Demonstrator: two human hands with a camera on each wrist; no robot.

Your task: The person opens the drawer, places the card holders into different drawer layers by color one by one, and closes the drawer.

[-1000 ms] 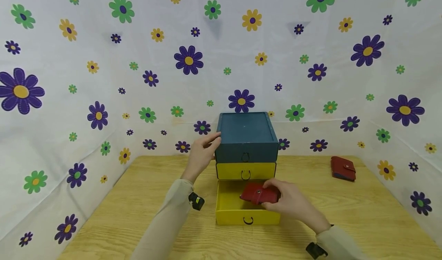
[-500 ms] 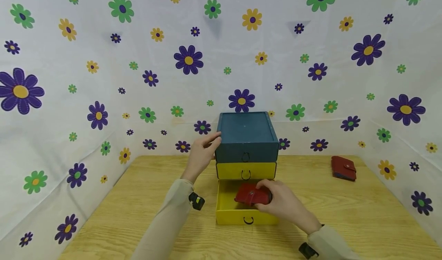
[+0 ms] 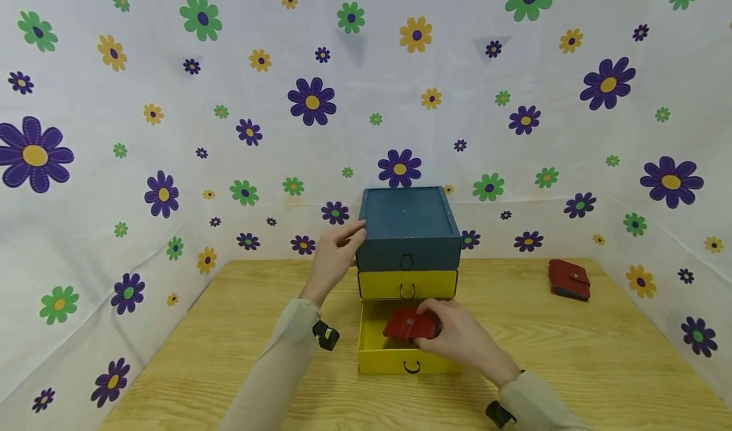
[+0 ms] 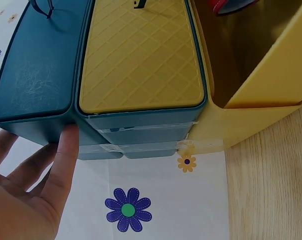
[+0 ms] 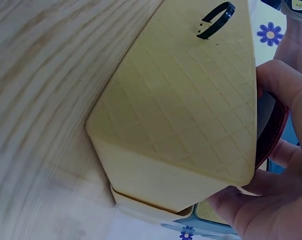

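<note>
A small drawer cabinet point(image 3: 412, 253) with a blue top stands on the table, its bottom yellow drawer point(image 3: 380, 361) pulled out. In my right hand point(image 3: 460, 335) is a red wallet point(image 3: 405, 324) with a snap strap, pinched by its right end inside the drawer space. The right wrist view shows only part of the wallet point(image 5: 272, 132), behind the drawer front. My left hand point(image 3: 333, 256) touches the cabinet's left side near the top, fingers extended, as the left wrist view also shows. The middle yellow drawer point(image 3: 383, 285) and the blue top drawer point(image 3: 380, 253) are pushed in.
Another red wallet point(image 3: 569, 280) lies on the wooden table point(image 3: 240, 355) at the far right. A white cloth with printed flowers point(image 3: 229, 88) hangs behind and along both sides. Each drawer front carries a dark loop handle point(image 3: 412, 367).
My right hand has moved left with the wallet, bringing it from the drawer's right side toward its middle. The left hand stays against the cabinet.
</note>
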